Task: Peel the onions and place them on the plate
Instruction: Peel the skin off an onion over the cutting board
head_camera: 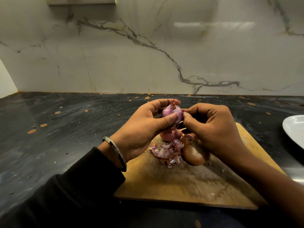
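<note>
Above the cutting board (189, 183), hands (177, 124) apparently peel an unlabelled onion (171, 112).

Desk (65, 129) left of cutting board (164, 186) open; peel pile (167, 150), two onions (195, 156) crowd board centre; plate (294, 130) blocks right edge.

Worn wood board (189, 181), glossy marble wall (148, 55)

The plate (294, 129) runs off the right edge, only its left part showing. Behind the right hand (212, 127), one onion (195, 155) on the board is partly hidden.
</note>
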`<state>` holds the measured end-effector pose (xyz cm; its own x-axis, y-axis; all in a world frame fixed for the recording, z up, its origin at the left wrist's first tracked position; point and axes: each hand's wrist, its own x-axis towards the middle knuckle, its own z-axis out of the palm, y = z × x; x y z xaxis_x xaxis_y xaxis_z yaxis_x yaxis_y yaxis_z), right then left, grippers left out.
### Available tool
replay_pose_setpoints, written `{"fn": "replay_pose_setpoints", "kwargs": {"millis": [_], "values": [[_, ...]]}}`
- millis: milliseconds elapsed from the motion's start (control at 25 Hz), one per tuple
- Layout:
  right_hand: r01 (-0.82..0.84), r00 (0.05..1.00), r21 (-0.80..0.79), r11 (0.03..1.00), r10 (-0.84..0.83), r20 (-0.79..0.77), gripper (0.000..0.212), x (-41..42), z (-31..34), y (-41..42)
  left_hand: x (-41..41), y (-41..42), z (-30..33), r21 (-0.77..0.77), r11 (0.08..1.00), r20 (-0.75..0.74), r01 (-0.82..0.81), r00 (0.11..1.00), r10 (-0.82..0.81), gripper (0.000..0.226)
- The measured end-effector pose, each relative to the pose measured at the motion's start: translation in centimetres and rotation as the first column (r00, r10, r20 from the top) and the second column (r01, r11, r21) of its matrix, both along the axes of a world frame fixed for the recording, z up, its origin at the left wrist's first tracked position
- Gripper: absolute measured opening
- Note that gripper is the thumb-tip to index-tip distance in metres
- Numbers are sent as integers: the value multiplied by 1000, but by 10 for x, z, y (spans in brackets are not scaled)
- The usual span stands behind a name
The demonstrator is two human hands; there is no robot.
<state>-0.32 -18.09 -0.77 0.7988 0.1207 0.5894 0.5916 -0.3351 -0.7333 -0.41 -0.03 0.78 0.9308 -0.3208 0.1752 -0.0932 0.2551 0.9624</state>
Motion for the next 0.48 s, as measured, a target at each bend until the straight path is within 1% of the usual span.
{"fn": "replay_pose_setpoints", "kwargs": {"millis": [160, 480], "values": [[53, 998, -42, 998, -52, 33, 11, -1, 0, 1, -1, -1, 0, 30, 1000, 8, 0, 1000, 0, 47], [115, 993, -46, 992, -114, 23, 9, 0, -1, 1, 3, 2, -3, 41, 999, 11, 22, 1000, -22, 43]]}}
